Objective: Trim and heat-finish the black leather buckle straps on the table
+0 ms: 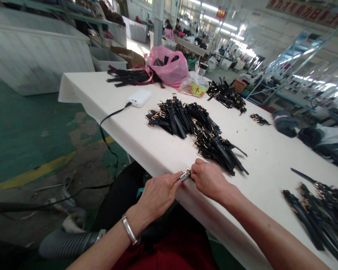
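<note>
At the table's near edge, my left hand (160, 192) is closed around a small flat silver metal piece (184, 176), perhaps a tool; its exact kind is unclear. My right hand (210, 179) meets it from the other side, fingers curled in a pinch on a gold-toned buckle (187, 171). Most of the strap belonging to that buckle is hidden under the right fingers. Just beyond the hands lies a pile of short black buckle straps (216, 150), and another bunch of black straps (173, 118) sits farther back.
A white table (146, 140) carries a white power bank (140, 98) with a black cable hanging off the left edge. More black straps (312, 217) lie at right. Toward the back are a pink plastic bag (169, 67) and further strap piles. A large white bin (39, 56) stands left.
</note>
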The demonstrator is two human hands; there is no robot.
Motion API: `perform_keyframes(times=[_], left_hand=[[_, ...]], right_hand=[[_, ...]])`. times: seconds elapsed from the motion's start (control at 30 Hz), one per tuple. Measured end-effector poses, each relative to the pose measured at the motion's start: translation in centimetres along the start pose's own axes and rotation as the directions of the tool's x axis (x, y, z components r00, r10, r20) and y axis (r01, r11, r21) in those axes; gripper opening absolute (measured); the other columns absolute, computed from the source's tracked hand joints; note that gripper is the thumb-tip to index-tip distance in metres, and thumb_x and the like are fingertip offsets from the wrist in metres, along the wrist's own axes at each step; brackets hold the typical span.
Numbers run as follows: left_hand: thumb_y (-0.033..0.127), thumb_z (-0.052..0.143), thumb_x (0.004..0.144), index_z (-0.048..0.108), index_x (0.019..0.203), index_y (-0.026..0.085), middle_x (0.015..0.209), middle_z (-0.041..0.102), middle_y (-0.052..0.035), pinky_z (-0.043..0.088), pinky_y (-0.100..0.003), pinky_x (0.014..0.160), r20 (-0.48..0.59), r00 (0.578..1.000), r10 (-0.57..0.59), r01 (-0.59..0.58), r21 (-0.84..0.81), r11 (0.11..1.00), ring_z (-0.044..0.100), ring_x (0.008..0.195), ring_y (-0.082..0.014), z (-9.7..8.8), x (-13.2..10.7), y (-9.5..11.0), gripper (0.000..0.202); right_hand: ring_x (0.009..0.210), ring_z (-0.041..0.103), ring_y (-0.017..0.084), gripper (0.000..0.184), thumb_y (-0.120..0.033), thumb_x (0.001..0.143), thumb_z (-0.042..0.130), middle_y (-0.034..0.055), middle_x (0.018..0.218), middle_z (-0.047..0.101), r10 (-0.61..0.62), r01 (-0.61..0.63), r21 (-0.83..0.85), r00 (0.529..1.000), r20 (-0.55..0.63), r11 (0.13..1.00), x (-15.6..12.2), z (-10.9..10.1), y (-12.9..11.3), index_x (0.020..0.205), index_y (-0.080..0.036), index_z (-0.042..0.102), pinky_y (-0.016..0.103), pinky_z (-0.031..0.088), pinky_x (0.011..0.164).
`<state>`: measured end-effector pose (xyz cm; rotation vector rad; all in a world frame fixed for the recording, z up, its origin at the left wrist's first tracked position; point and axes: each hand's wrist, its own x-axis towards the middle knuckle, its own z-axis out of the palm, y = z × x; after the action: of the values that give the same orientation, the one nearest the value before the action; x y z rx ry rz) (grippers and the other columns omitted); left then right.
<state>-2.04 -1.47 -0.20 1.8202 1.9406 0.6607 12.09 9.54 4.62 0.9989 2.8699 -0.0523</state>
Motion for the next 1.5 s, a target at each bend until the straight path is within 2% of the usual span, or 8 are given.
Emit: perform_keyframes(times=[0.2,0.37,0.53,0.67,0.87,1.13,1.3,1.5], left_hand=[[0.031,0.035,0.096,0.057,0.123,0.027,0.107,0.071,-0.0046,0.051,-0.037,0.081,-0.015,1.0,0.011,-0.011,0.006,1.0,0.067,0.095,-0.0239,0.1,-0.1,-0.3,0.035],[0.032,0.036,0.096,0.054,0.126,0.029,0.112,0.069,-0.0009,0.051,-0.033,0.083,-0.053,0.999,0.012,-0.013,-0.004,1.0,0.066,0.097,-0.0202,0.2,-0.3,-0.1,0.035],[0.031,0.032,0.097,0.04,0.137,0.03,0.101,0.07,-0.0019,0.053,-0.034,0.07,-0.01,0.997,0.077,-0.074,0.191,0.979,0.068,0.082,-0.0219,-0.2,-0.4,1.5,0.041],[0.032,0.031,0.097,0.042,0.135,0.026,0.09,0.068,-0.0028,0.05,-0.033,0.057,0.029,0.994,0.102,-0.105,0.349,0.931,0.067,0.07,-0.0233,-0.1,-0.2,2.4,0.04],[0.028,0.035,0.096,0.043,0.133,0.022,0.088,0.066,-0.0043,0.048,-0.031,0.056,0.042,0.987,0.153,-0.156,0.445,0.882,0.065,0.07,-0.0226,-0.1,0.3,3.0,0.039],[0.025,0.035,0.095,0.041,0.136,0.02,0.087,0.066,-0.0041,0.046,-0.03,0.051,-0.013,0.996,0.091,-0.073,0.477,0.876,0.066,0.069,-0.0219,-0.5,-0.4,3.9,0.042],[0.025,0.035,0.094,0.052,0.124,0.021,0.084,0.066,-0.0044,0.045,-0.029,0.048,-0.032,0.999,-0.003,0.018,0.495,0.869,0.066,0.066,-0.0231,-1.3,-1.0,4.2,0.034],[0.024,0.036,0.094,0.047,0.129,0.02,0.087,0.066,-0.0049,0.048,-0.031,0.053,0.023,0.996,0.091,-0.091,0.478,0.873,0.066,0.068,-0.0227,-1.3,-0.1,4.6,0.037]], right_hand=[[0.068,0.055,0.014,0.013,-0.019,0.087,0.052,0.0021,0.08,0.062,0.067,-0.047,0.209,0.994,-0.088,0.977,-0.9,1.1,1.3,0.077,-0.018,0.059,0.025,0.033,0.059],[0.067,0.054,0.013,0.015,-0.02,0.086,0.055,-0.0005,0.072,0.06,0.19,-0.102,0.476,0.972,-0.141,0.874,-1.8,2.4,2.4,0.071,-0.019,0.057,0.024,0.035,0.063],[0.065,0.053,0.013,0.019,-0.028,0.087,0.052,-0.0005,0.07,0.058,0.27,-0.067,0.63,0.935,-0.232,0.774,-2.3,4.2,2.8,0.071,-0.019,0.056,0.024,0.036,0.061],[0.064,0.052,0.013,0.022,-0.032,0.087,0.051,-0.0003,0.07,0.058,0.324,-0.057,0.678,0.906,-0.274,0.733,-2.4,5.2,2.8,0.07,-0.02,0.055,0.024,0.037,0.061],[0.063,0.051,0.013,0.022,-0.035,0.087,0.052,-0.0013,0.069,0.057,0.343,-0.037,0.744,0.902,-0.263,0.668,-2.0,5.9,3.0,0.071,-0.02,0.056,0.024,0.037,0.061],[0.063,0.05,0.012,0.022,-0.033,0.085,0.053,-0.0026,0.067,0.057,0.385,-0.073,0.76,0.891,-0.242,0.646,-1.9,5.7,2.6,0.067,-0.02,0.056,0.023,0.035,0.06],[0.063,0.05,0.012,0.021,-0.032,0.086,0.054,-0.0032,0.068,0.057,0.43,-0.104,0.778,0.874,-0.225,0.62,-1.9,5.5,2.1,0.068,-0.02,0.056,0.023,0.034,0.061],[0.064,0.05,0.012,0.022,-0.032,0.086,0.053,-0.0025,0.07,0.057,0.436,-0.095,0.777,0.866,-0.244,0.623,-1.9,5.7,1.9,0.068,-0.02,0.055,0.023,0.035,0.061]])
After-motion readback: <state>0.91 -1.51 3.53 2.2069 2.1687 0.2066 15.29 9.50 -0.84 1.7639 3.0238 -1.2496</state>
